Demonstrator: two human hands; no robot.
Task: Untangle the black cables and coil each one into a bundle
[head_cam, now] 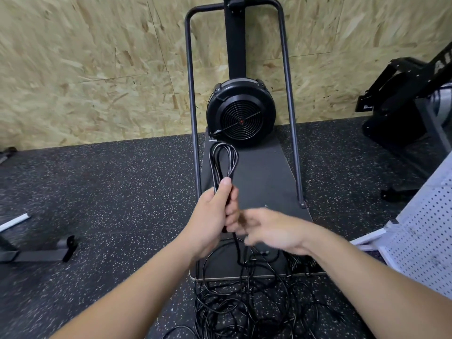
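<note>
Black cable loops (223,162) are clenched upright in the left hand (215,216); coiling is underway. The blurred right hand (271,228), seemingly half-open, should feed slack from the floor tangle (244,302).

A coil (223,165) of thin black cable stands upright as several long narrow loops, gathered at the bottom, with its rounded top pointing away from the person. A single strand (236,248) hangs down from the gathered end into a loose tangle of black cables (247,302) spread in overlapping loops across the speckled floor (110,192) and a dark platform's near edge.
</note>
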